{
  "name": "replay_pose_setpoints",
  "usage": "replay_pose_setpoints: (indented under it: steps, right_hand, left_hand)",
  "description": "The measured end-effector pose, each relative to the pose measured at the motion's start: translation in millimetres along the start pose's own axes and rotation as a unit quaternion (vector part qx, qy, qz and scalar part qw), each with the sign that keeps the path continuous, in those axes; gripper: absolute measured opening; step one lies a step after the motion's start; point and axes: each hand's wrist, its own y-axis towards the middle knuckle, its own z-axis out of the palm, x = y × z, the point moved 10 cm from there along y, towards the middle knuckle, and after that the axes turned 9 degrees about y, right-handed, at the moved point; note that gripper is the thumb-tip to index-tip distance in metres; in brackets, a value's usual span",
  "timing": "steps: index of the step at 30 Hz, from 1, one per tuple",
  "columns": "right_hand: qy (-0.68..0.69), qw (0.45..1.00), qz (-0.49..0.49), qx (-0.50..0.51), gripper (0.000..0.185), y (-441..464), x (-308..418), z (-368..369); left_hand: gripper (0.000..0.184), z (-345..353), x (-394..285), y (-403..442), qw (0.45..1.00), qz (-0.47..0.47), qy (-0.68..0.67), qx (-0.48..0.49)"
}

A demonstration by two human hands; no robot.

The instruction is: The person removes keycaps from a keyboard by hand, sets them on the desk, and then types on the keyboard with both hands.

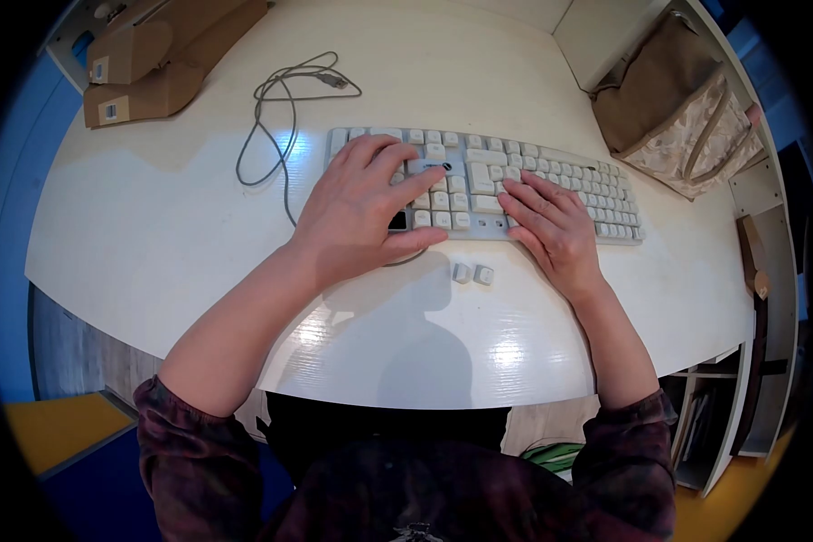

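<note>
A white keyboard (pixel 614 203) lies across the desk, its number pad side toward the left. My left hand (pixel 357 203) rests over its left end, fingers spread, the thumb along the near edge. Over the middle keys lies my right hand (pixel 556 226), fingers stretched out and slightly apart, the thumb near the front edge. Two loose keycaps, one (pixel 462 273) beside the other (pixel 484 275), sit on the desk just in front of the keyboard. Some keys and part of the keyboard are hidden under my hands.
A grey cable (pixel 286 135) lies looped behind my left hand. Folded cardboard (pixel 144 68) stands at the back left. A brown bag (pixel 664 108) is at the back right. The white desk's (pixel 406 352) curved front edge is near my body; shelves stand at the right.
</note>
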Motion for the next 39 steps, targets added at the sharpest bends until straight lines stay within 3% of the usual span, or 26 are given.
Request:
replay_pose_setpoints:
  steps: [5, 14, 16, 20, 23, 26, 29, 32, 33, 39]
  right_hand:
    - [0.016, 0.999, 0.032, -0.032, 0.023, 4.6, -6.8, -3.8]
    - [0.022, 0.994, -0.026, -0.109, 0.014, 11.8, 11.8, -29.5]
    - [0.065, 0.997, -0.021, -0.043, 0.014, 5.2, 14.2, -17.9]
    - [0.129, 0.988, -0.083, -0.019, 0.016, 4.9, 33.2, -13.8]
    - [0.151, 0.986, -0.073, 0.008, 0.018, 4.7, 33.0, -10.4]
    - [0.188, 0.980, -0.056, 0.031, 0.019, 7.3, 31.9, -13.3]
    - [0.215, 0.976, 0.009, -0.017, 0.023, 0.8, 1.9, -25.0]
    - [0.152, 0.985, 0.054, -0.067, 0.027, 7.5, -19.2, -38.8]
    - [0.197, 0.975, 0.103, -0.019, 0.036, 3.0, -31.6, -25.5]
    - [0.192, 0.977, 0.095, 0.022, 0.044, -2.1, -38.0, -13.9]
  left_hand:
    - [0.059, -0.1, -0.3, 1.2, 1.000, 0.004, -0.008, 0.006]
    - [0.060, -0.2, 0.4, 1.4, 1.000, 0.002, -0.005, 0.004]
    - [0.060, -0.2, 0.3, 1.3, 1.000, 0.006, -0.005, 0.002]
    - [0.061, -0.2, 0.0, 1.4, 1.000, 0.007, 0.006, -0.002]
    - [0.062, -1.1, -0.6, 1.0, 1.000, 0.012, 0.008, -0.009]
    - [0.062, -2.6, -0.5, 2.0, 1.000, 0.018, -0.001, -0.013]
    - [0.061, -3.0, -0.6, 2.1, 1.000, 0.022, -0.003, -0.015]
    - [0.061, -3.3, -1.3, 1.9, 1.000, 0.021, 0.004, -0.013]
    - [0.061, -3.1, -1.1, 1.7, 1.000, 0.020, 0.002, -0.011]
    - [0.060, -2.3, -1.0, 1.8, 1.000, 0.014, 0.009, -0.004]
